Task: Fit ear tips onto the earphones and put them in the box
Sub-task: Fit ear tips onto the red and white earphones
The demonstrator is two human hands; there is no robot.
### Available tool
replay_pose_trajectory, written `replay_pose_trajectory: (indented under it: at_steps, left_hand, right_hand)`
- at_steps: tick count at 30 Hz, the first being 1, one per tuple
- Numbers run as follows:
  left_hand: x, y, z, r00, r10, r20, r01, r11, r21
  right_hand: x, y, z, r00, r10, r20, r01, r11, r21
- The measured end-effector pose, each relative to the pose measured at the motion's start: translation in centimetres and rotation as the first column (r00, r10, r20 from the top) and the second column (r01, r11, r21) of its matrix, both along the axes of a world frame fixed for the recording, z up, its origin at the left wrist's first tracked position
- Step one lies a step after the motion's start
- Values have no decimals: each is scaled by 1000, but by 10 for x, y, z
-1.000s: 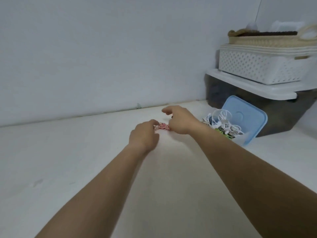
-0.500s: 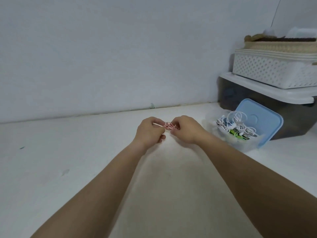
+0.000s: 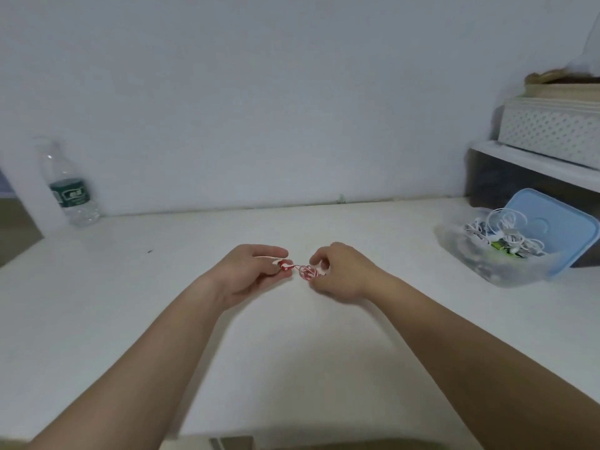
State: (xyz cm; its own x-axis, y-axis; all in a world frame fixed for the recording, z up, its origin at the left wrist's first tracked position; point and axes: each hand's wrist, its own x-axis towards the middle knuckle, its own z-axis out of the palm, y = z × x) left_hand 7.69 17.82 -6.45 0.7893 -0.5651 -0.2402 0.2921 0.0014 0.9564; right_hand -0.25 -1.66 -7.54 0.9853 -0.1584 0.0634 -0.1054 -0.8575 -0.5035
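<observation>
A red-and-white earphone set (image 3: 304,271) is held between both hands above the white table (image 3: 130,319). My left hand (image 3: 250,274) pinches a red earbud (image 3: 285,265) at its fingertips. My right hand (image 3: 337,271) grips the bunched red-and-white cable. At the right stands a clear plastic box (image 3: 506,271) holding several white earphones (image 3: 500,232) and something green. Its blue lid (image 3: 558,228) leans behind it. No ear tip can be made out.
A plastic water bottle (image 3: 69,186) stands at the back left by the wall. At the right a dark storage bin (image 3: 519,183) carries white lattice baskets (image 3: 552,131) and a woven one. A brown box edge (image 3: 16,228) is at far left.
The view has swung left and down, bringing the bottle into sight. My hands have drawn slightly apart, with the earbud now showing at my left fingertips.
</observation>
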Motion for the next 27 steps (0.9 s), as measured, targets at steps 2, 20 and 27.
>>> replay_pose_trajectory:
  at_steps: [2,20,27]
  left_hand:
    - [-2,13,-5,1000,12,3,-12,1000,10]
    - [0,45,-12,996,72,53,-75,996,50]
    - [14,75,8,878,276,391,-363,917,167]
  right_hand:
    - [2,18,-1,992,21,121,-19,1000,-21]
    - [36,71,-8,978,104,179,-158,933,323]
    - [55,75,-3,962,-93,257,-81,803,591]
